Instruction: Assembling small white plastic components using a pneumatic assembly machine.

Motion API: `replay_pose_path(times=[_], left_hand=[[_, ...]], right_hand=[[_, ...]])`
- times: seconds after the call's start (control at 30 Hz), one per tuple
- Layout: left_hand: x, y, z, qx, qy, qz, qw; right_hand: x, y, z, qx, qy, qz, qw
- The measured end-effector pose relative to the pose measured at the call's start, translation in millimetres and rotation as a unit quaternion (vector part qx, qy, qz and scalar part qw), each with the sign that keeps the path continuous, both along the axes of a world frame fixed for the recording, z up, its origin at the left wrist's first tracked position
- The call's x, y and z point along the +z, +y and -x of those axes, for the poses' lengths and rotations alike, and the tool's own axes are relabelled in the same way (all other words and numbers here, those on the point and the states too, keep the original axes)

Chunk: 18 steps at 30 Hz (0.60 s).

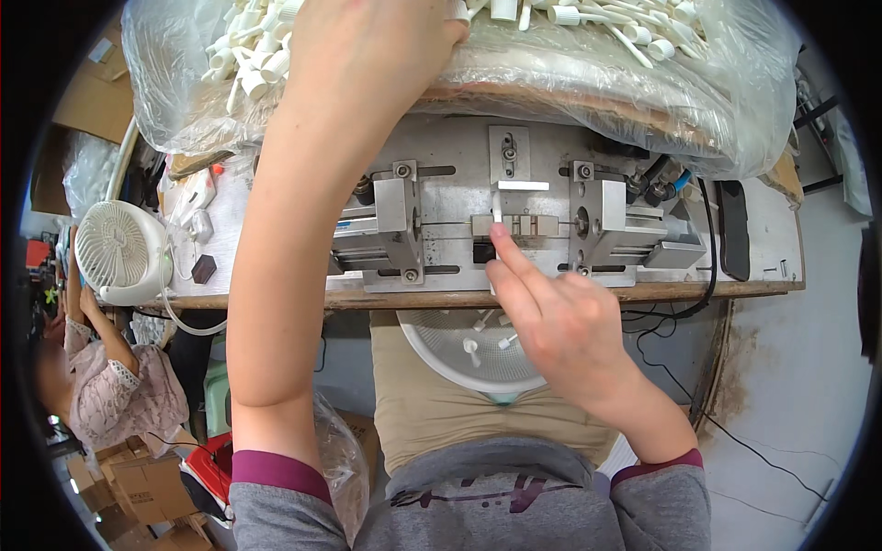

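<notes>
My left hand reaches away from me to the pile of white caps with thin stems. Its fingertips are mostly cut off by the top edge, so what they hold is hidden. My right hand is over the bench-top metal fixture, index finger and thumb stretched out and apart, the other fingers curled. The index fingertip touches a small white stem-like piece upright in view at the fixture's middle. Metal clamp blocks face each other on both sides of it.
Clear plastic sheeting lies under the pile. Below the bench edge, a white perforated basket holds several capped stems. A white fan stands left, and another person sits beyond it. Black cables hang at the right.
</notes>
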State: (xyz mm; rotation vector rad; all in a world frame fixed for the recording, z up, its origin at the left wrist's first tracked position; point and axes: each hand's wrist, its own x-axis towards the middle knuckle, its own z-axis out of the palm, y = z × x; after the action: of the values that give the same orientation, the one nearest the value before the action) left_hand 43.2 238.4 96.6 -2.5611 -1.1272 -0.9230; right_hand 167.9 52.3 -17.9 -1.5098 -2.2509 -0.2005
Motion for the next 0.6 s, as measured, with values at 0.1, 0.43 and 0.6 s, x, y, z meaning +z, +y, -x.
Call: replay_pose_path(times=[0.1, 0.43, 0.6], left_hand=[[11, -19, -4, -0.005, -0.086, 0.135, 0.987], [-22, -64, 43, -0.184, -0.198, 0.202, 0.941], [-58, -115, 62, -0.179, -0.111, 0.142, 0.967]], right_hand=[[4, 3, -1, -0.008, -0.015, 0.008, 1.000], [26, 12, -7, 0.027, -0.018, 0.055, 0.998], [60, 59, -38, 0.016, 0.204, -0.060, 0.977]])
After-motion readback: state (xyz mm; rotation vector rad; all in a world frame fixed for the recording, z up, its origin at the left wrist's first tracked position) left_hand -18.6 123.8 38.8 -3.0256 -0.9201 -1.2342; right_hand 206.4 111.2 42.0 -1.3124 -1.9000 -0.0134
